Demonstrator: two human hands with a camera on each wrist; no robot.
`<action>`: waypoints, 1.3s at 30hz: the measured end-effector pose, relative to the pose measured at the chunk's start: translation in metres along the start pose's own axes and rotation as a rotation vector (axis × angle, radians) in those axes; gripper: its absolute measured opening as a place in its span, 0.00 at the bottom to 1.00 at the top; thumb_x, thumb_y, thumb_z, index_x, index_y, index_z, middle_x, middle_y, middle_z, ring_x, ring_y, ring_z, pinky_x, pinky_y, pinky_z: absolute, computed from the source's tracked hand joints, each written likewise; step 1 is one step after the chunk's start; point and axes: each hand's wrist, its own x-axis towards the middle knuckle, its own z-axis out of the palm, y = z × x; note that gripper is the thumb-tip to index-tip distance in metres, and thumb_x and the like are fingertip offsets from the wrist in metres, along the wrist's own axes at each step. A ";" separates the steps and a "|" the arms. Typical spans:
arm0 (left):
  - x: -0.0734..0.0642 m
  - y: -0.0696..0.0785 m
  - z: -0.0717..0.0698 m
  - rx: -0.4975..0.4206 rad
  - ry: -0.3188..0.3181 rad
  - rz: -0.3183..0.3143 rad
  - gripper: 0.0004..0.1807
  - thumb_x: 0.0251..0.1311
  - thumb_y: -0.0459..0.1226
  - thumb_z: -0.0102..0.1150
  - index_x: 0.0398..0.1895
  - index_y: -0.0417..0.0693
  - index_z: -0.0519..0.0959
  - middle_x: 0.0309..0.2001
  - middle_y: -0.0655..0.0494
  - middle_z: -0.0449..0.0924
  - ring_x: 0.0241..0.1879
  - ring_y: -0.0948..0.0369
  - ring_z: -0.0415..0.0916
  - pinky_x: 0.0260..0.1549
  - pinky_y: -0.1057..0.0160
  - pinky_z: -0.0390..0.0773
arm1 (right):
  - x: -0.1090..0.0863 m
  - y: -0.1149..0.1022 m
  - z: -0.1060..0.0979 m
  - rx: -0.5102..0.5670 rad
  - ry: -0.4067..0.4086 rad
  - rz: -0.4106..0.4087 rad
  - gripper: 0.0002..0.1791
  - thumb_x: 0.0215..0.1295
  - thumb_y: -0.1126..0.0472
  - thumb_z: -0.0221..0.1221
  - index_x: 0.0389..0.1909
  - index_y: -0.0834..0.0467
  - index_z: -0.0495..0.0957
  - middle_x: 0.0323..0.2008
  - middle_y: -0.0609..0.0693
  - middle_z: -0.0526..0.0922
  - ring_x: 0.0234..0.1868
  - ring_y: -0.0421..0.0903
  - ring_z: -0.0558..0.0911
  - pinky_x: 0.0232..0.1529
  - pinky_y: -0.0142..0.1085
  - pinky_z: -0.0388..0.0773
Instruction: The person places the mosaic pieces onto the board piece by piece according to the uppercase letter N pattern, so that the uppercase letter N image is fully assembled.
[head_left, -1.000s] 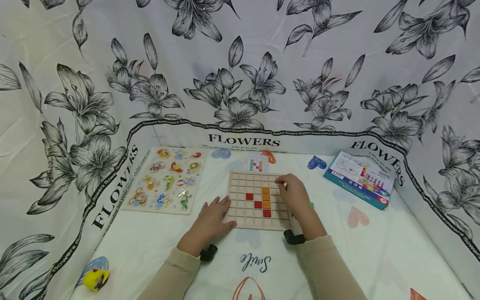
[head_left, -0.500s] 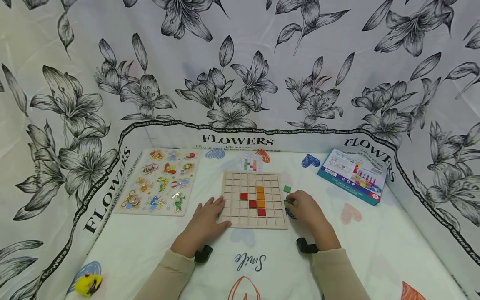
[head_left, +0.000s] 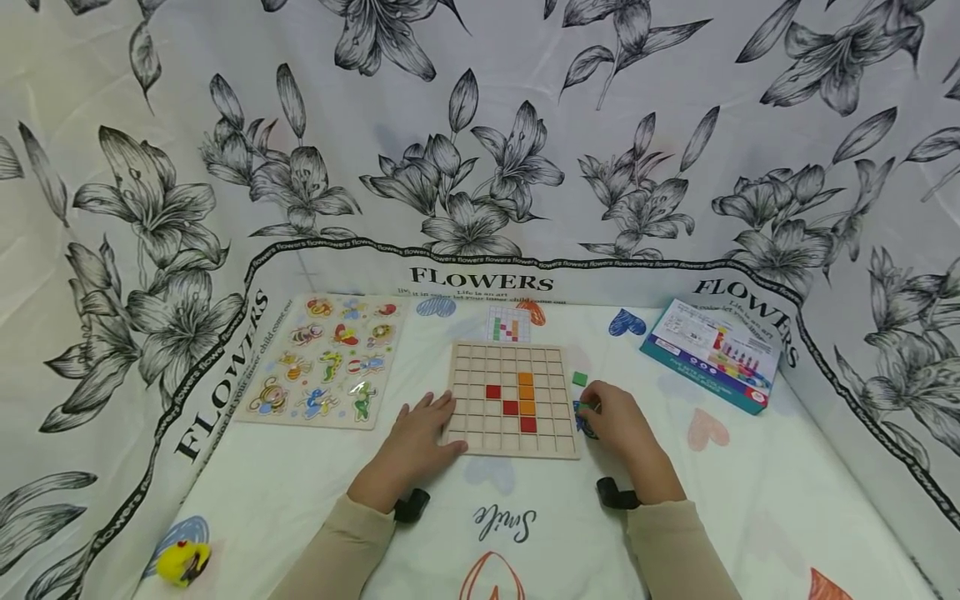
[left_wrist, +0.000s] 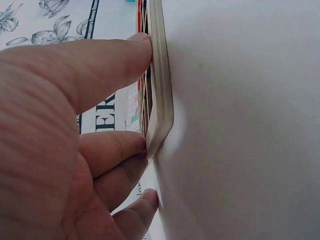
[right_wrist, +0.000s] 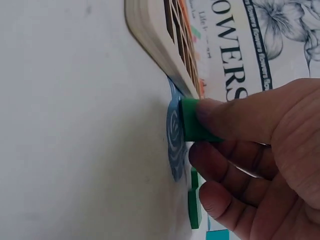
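A wooden grid board (head_left: pixel 480 358) lies on the cloth, with red tiles (head_left: pixel 511 407) and a column of orange tiles (head_left: pixel 526 380) set in its squares. At its left edge rests my left hand (head_left: pixel 412 442), fingers spread and thumb on the near corner; the left wrist view shows thumb and fingertips against the board's side (left_wrist: pixel 161 75). Just right of the board, my right hand (head_left: pixel 618 421) pinches a green square tile (right_wrist: pixel 192 122), thumb on its face. More green tiles (right_wrist: pixel 194 205) lie beyond the fingertips, one of them a loose green tile (head_left: pixel 580 378) on the cloth.
Behind the board lies a small pattern card (head_left: pixel 508 324) with coloured squares. An insect puzzle board (head_left: pixel 322 358) is at left, a boxed game (head_left: pixel 712 354) at back right, and a yellow toy (head_left: pixel 183 562) at near left. A flowered curtain (head_left: pixel 570 225) closes off the back.
My right hand has moved off the board's upper right part to the green tiles beside it, where it pinches one. The left hand stays at the board's edge.
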 end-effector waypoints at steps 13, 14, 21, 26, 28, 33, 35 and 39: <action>0.000 0.001 -0.002 -0.004 -0.005 -0.005 0.44 0.68 0.50 0.74 0.83 0.44 0.69 0.86 0.53 0.61 0.88 0.44 0.51 0.85 0.31 0.47 | 0.018 -0.058 0.005 0.006 0.059 -0.148 0.09 0.80 0.63 0.62 0.56 0.59 0.84 0.48 0.53 0.85 0.46 0.50 0.81 0.51 0.45 0.88; 0.000 0.000 -0.001 -0.003 -0.005 -0.007 0.44 0.68 0.50 0.74 0.83 0.44 0.69 0.86 0.53 0.62 0.88 0.44 0.51 0.85 0.31 0.47 | 0.021 -0.065 0.007 0.013 0.045 -0.166 0.10 0.80 0.64 0.63 0.56 0.59 0.84 0.48 0.53 0.85 0.46 0.50 0.81 0.52 0.45 0.88; 0.001 0.000 -0.001 0.006 -0.012 -0.014 0.44 0.68 0.51 0.74 0.83 0.44 0.69 0.86 0.53 0.62 0.88 0.44 0.51 0.85 0.31 0.47 | 0.042 -0.110 0.016 0.052 -0.052 -0.277 0.12 0.80 0.63 0.63 0.59 0.59 0.83 0.47 0.50 0.87 0.46 0.48 0.83 0.48 0.43 0.87; 0.003 -0.002 0.000 0.013 -0.021 -0.018 0.45 0.69 0.52 0.73 0.83 0.45 0.69 0.86 0.53 0.61 0.88 0.44 0.51 0.85 0.32 0.47 | 0.062 -0.124 0.027 0.036 -0.098 -0.300 0.13 0.81 0.63 0.63 0.61 0.58 0.83 0.51 0.50 0.89 0.49 0.48 0.86 0.54 0.45 0.87; 0.003 -0.003 0.001 0.018 -0.021 -0.015 0.45 0.69 0.52 0.73 0.83 0.45 0.69 0.86 0.53 0.61 0.88 0.44 0.51 0.85 0.31 0.47 | 0.070 -0.125 0.031 0.024 -0.120 -0.297 0.13 0.81 0.63 0.62 0.61 0.58 0.83 0.52 0.51 0.88 0.52 0.48 0.86 0.56 0.46 0.87; 0.003 -0.003 0.001 0.015 -0.013 0.004 0.44 0.68 0.52 0.73 0.82 0.44 0.69 0.86 0.53 0.62 0.87 0.44 0.52 0.84 0.30 0.49 | 0.083 -0.124 0.042 0.010 -0.156 -0.309 0.11 0.82 0.66 0.60 0.57 0.59 0.86 0.52 0.53 0.88 0.55 0.51 0.85 0.61 0.48 0.85; 0.002 -0.003 0.001 0.016 -0.011 0.010 0.44 0.68 0.52 0.74 0.82 0.43 0.70 0.85 0.53 0.63 0.87 0.43 0.53 0.84 0.29 0.49 | 0.086 -0.124 0.045 0.013 -0.162 -0.319 0.11 0.81 0.66 0.60 0.56 0.59 0.87 0.52 0.53 0.89 0.55 0.51 0.86 0.62 0.49 0.85; 0.001 -0.003 -0.001 0.015 -0.007 0.008 0.44 0.68 0.51 0.74 0.82 0.43 0.70 0.85 0.53 0.63 0.87 0.44 0.53 0.84 0.29 0.49 | 0.090 -0.128 0.051 0.032 -0.169 -0.345 0.10 0.81 0.65 0.61 0.55 0.60 0.87 0.51 0.54 0.90 0.55 0.52 0.86 0.63 0.50 0.85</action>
